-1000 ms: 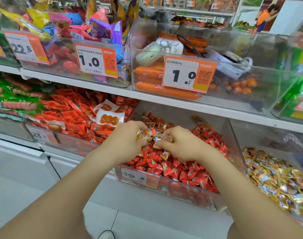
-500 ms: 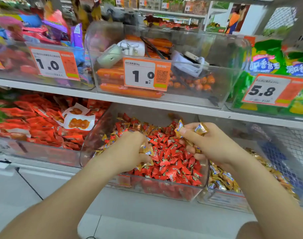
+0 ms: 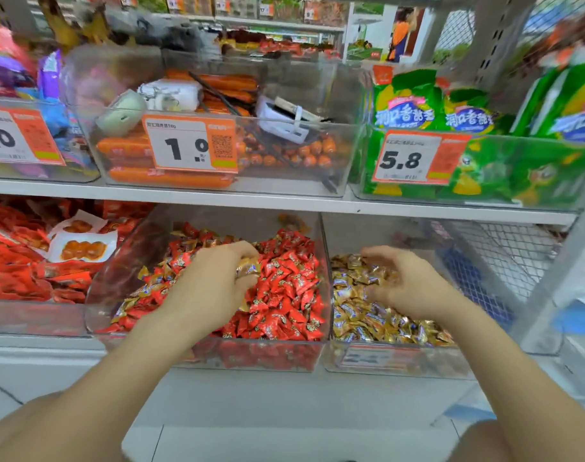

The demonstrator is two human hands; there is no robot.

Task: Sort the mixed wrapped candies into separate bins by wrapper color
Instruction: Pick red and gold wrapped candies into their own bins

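Left hand (image 3: 217,285) pinches gold candy (image 3: 248,267) inside the red bin (image 3: 267,356). Right hand (image 3: 406,283) hangs loose-fingered over the gold bin (image 3: 401,360) just right of it. Best to gather only gold strays, leaving reds, then carry them across.

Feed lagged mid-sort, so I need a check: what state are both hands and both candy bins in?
red bin: mostly red candies, gold strays along left side and back.
gold bin: gold candies only, as far as visible.
left hand: in red bin, pinching a gold candy.
right hand: over gold bin, fingers loosely curled; blurred, grip unclear.
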